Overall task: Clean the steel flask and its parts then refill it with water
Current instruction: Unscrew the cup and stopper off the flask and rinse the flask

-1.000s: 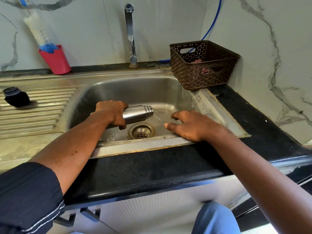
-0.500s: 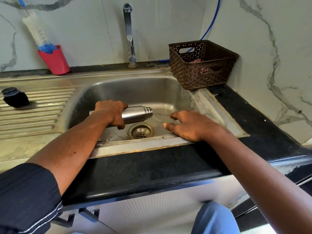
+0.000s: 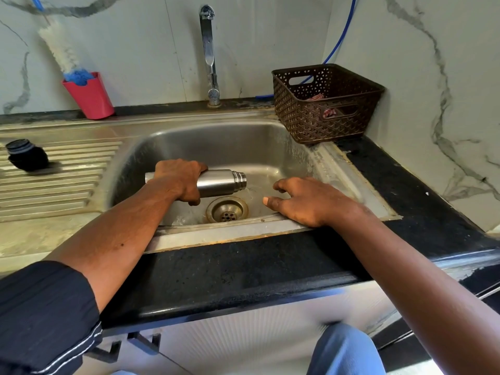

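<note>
Fingers of the left hand (image 3: 180, 180) curl round the middle of the steel flask (image 3: 221, 183). It is held on its side low inside the sink (image 3: 189, 147), with its open threaded mouth pointing right, just above the drain (image 3: 226, 209). The right hand (image 3: 305, 201) rests on the sink's front rim, fingers spread and relaxed, holding nothing. The flask looks rigid and probably light once emptied (wet steel is likely slippery), so a full wrap around the body seems safest. Its black cap (image 3: 25, 155) sits well apart on the drainboard.

White marble-look walls (image 3: 446, 63) w/ grey veins; black speckled tabletop (image 3: 230, 272); white ribbed cabinet front (image 3: 243, 336) below.
</note>
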